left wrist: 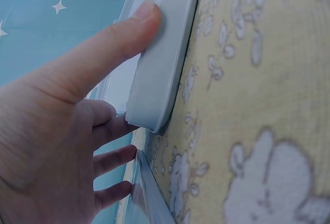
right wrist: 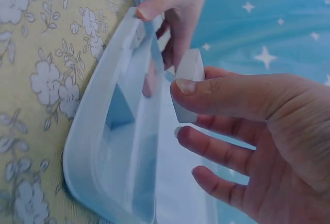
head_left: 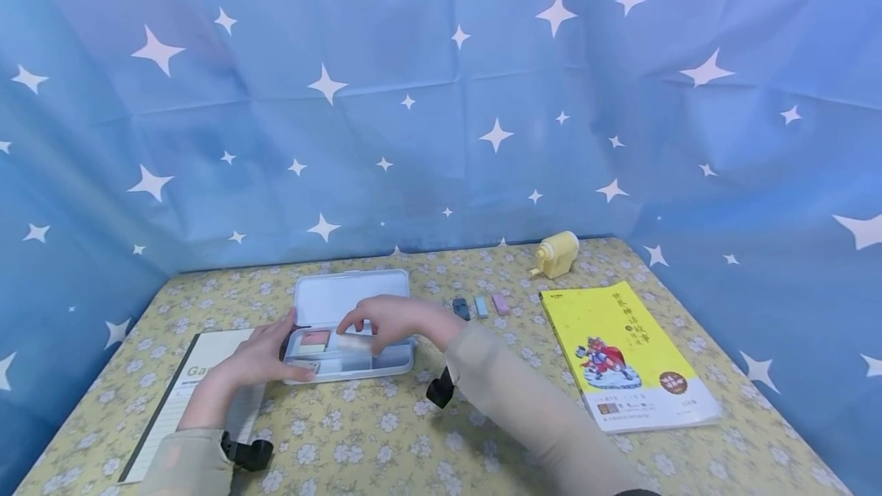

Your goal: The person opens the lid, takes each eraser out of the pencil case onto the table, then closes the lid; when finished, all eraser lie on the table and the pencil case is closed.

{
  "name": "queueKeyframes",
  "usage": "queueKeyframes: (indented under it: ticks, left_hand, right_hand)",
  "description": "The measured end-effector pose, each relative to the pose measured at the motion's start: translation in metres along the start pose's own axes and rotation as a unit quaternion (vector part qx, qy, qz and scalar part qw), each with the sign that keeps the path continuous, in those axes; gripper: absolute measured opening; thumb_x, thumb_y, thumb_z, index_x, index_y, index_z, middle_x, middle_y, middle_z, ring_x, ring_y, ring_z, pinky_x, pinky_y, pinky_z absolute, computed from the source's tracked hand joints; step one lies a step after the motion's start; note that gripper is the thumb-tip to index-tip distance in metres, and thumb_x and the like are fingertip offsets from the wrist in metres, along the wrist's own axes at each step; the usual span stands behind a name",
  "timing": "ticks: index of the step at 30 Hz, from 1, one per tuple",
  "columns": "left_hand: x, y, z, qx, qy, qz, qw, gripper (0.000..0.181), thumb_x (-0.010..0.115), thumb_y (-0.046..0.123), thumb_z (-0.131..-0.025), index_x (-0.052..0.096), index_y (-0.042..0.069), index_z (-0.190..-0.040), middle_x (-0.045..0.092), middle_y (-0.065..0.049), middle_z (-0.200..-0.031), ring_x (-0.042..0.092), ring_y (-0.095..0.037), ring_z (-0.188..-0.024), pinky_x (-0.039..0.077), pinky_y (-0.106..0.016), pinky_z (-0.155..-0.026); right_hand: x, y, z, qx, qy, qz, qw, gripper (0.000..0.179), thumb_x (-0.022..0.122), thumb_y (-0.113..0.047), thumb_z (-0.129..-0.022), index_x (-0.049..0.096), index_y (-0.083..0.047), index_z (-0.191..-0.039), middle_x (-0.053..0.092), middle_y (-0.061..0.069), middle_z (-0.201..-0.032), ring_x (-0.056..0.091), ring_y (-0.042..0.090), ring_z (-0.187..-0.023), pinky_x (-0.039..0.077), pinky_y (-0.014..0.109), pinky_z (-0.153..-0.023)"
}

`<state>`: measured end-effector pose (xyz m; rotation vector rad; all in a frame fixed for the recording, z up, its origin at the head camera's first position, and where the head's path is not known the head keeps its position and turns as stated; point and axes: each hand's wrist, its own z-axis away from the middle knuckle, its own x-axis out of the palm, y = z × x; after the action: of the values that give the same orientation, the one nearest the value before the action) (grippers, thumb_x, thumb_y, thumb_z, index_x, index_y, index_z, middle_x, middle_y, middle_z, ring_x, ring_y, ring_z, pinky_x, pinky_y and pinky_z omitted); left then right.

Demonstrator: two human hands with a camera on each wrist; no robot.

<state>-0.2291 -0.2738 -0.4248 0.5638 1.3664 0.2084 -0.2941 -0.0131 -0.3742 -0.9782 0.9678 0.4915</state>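
A white pencil case (head_left: 351,294) lies with its lid raised toward the back, its divided tray facing up. My left hand (head_left: 260,354) grips the case's left end; in the left wrist view the thumb (left wrist: 139,25) presses the near rim and a finger touches the far corner. Over the tray, my right hand (head_left: 396,318) pinches a small white block (right wrist: 188,82) that looks like an eraser, between thumb and fingers. Inside the tray, a pink-and-white eraser (head_left: 315,338) sits in the back left part. Another small piece near the left thumb is partly hidden.
Right of the case lie a dark small item (head_left: 461,308), a blue eraser (head_left: 481,307) and a pink eraser (head_left: 500,304). Behind them stands a yellow crank sharpener (head_left: 558,254). A yellow book (head_left: 634,350) lies at right, a notebook (head_left: 161,419) under the left forearm.
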Motion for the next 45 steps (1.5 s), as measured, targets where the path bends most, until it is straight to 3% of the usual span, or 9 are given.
queueKeyframes:
  ticks: [11,16,27,33,39,45]
  left_hand:
    - [0.002,-0.002,0.001,0.002,0.001,0.000,1.0000,0.126,0.080,0.057,-0.069,0.011,-0.006,-0.152,0.019,-0.030,-0.154,0.019,-0.055,-0.134,0.025,-0.072,-0.098]
    - [0.002,-0.002,0.000,0.007,0.003,-0.007,0.9999,0.126,0.080,0.057,-0.069,0.012,-0.008,-0.151,0.021,-0.032,-0.153,0.019,-0.056,-0.133,0.024,-0.072,-0.098]
    - [0.001,0.001,0.001,0.008,0.001,-0.005,1.0000,0.126,0.080,0.057,-0.068,0.011,-0.009,-0.151,0.022,-0.033,-0.152,0.019,-0.057,-0.133,0.022,-0.072,-0.099]
    - [0.001,0.000,0.002,0.009,0.003,-0.006,0.9999,0.126,0.081,0.057,-0.069,0.012,-0.009,-0.151,0.022,-0.033,-0.151,0.019,-0.057,-0.133,0.023,-0.072,-0.098]
    - [0.002,-0.002,0.002,0.012,0.001,-0.006,0.9999,0.126,0.080,0.056,-0.069,0.011,-0.009,-0.151,0.022,-0.034,-0.151,0.020,-0.057,-0.133,0.023,-0.072,-0.099]
    - [0.001,-0.001,0.001,0.013,0.002,-0.007,0.9999,0.126,0.080,0.057,-0.069,0.011,-0.009,-0.151,0.022,-0.034,-0.151,0.020,-0.058,-0.133,0.023,-0.072,-0.098]
  right_hand:
    - [0.011,0.019,0.041,0.049,0.053,-0.097,0.9926,0.059,0.073,-0.006,-0.085,0.053,-0.024,-0.137,0.060,-0.005,-0.114,0.059,0.006,-0.085,0.051,0.026,-0.067]
    - [0.014,0.029,0.060,0.046,0.098,-0.138,0.9845,0.059,0.075,-0.006,-0.083,0.053,-0.016,-0.137,0.061,-0.001,-0.111,0.060,0.010,-0.084,0.051,0.027,-0.068]
    - [0.014,0.051,0.095,0.078,0.191,-0.169,0.9639,0.060,0.078,-0.008,-0.080,0.052,-0.011,-0.134,0.058,0.000,-0.102,0.057,0.016,-0.079,0.049,0.033,-0.066]
    - [0.024,0.063,0.105,0.085,0.220,-0.200,0.9509,0.060,0.080,-0.006,-0.078,0.052,-0.007,-0.131,0.056,0.003,-0.093,0.055,0.017,-0.073,0.049,0.033,-0.066]
    - [0.035,0.075,0.109,0.098,0.241,-0.224,0.9394,0.055,0.081,-0.008,-0.075,0.052,-0.011,-0.121,0.056,0.004,-0.081,0.050,0.014,-0.066,0.047,0.030,-0.062]
    - [0.040,0.081,0.112,0.107,0.259,-0.224,0.9335,0.055,0.084,-0.010,-0.070,0.054,-0.008,-0.117,0.058,0.005,-0.084,0.055,0.016,-0.072,0.051,0.032,-0.066]
